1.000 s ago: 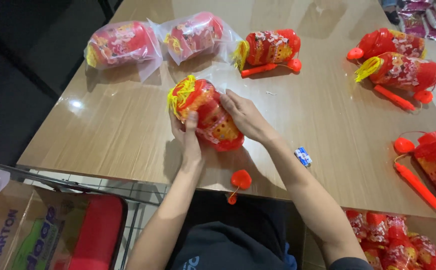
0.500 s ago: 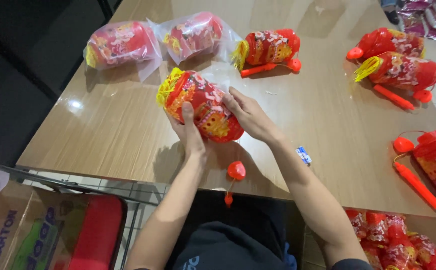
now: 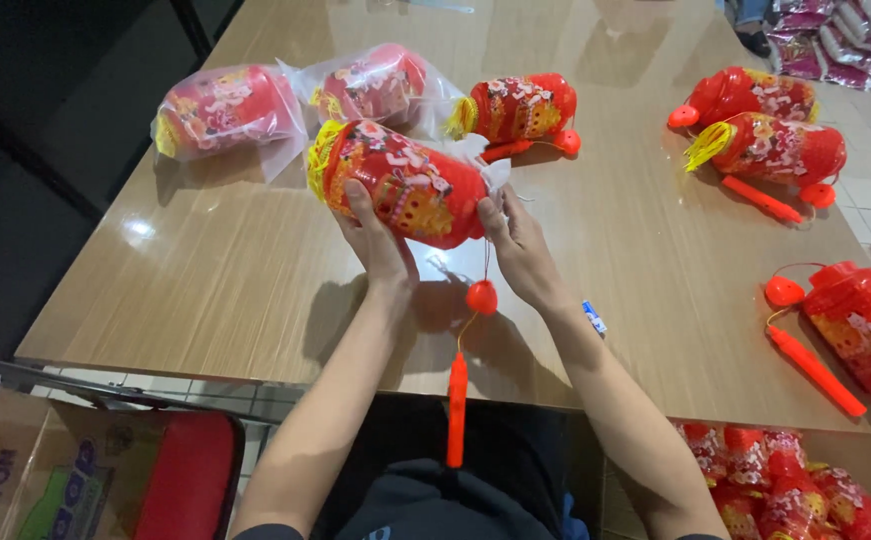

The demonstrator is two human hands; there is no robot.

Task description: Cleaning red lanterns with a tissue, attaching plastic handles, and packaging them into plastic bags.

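Note:
I hold a red cylindrical lantern (image 3: 406,185) with gold print and a yellow tassel at its left end, lifted above the wooden table (image 3: 256,280). My left hand (image 3: 376,240) grips its underside near the middle. My right hand (image 3: 518,245) holds its right end, where clear plastic wrap bunches. A red ball (image 3: 482,297) on a cord and an orange stick handle (image 3: 457,407) hang down from the lantern between my arms.
Two bagged lanterns (image 3: 226,108) (image 3: 376,82) and an unbagged one (image 3: 521,108) lie at the back. More lanterns (image 3: 771,145) (image 3: 870,325) lie to the right, with several below the table's right corner. A small blue-and-white pen (image 3: 595,317) is by my right wrist. A red chair (image 3: 186,480) and cardboard box (image 3: 16,480) stand lower left.
Both hands raised the lantern off the table and turned it more level. The ball and stick handle, earlier near the table edge, now dangle freely below it.

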